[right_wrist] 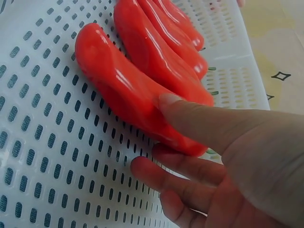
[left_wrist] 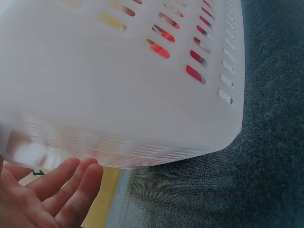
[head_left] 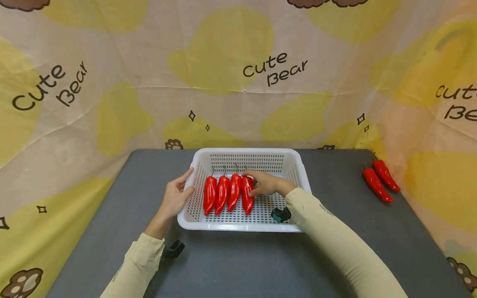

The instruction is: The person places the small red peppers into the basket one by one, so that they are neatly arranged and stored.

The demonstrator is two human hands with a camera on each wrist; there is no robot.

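A white perforated plastic basket (head_left: 238, 227) stands on the table with several glossy red chili peppers (head_left: 222, 194) side by side in it, stems toward the far wall. My left hand (head_left: 176, 196) holds the basket's left rim; in the left wrist view its fingers (left_wrist: 78, 194) lie along the outside of the basket. Over the basket, my right hand (head_left: 266, 184) grips the rightmost pepper (head_left: 247, 203) near its stem end. The right wrist view shows the thumb (right_wrist: 185, 116) on top of that pepper and the other fingers along its side, close over the basket floor.
Two more red chili peppers (head_left: 377, 186) lie at the right edge of the grey table (head_left: 343, 178). A printed cloth (head_left: 223, 82) hangs behind the table and along its sides. Dark wrist devices (head_left: 281, 215) sit below both wrists.
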